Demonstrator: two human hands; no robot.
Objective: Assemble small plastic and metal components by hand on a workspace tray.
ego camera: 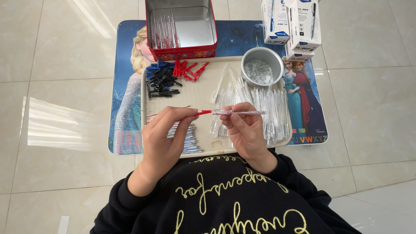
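Currently the left hand (pixel 167 130) pinches a red pen end (pixel 203 112), the right hand (pixel 242 125) grips the clear barrel (pixel 240 112) above the tray (pixel 199 93); misaligned pushing could bend it toward six o'clock.

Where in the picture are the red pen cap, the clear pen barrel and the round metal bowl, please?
red pen cap (pixel 203 112), head view, middle of the cap.
clear pen barrel (pixel 242 112), head view, midway along its tube.
round metal bowl (pixel 277 60), head view, right rim.

Bright daylight, sharp view

We see sun patches glaring on the floor tiles (pixel 56 125) at left and far; shadows stay soft.
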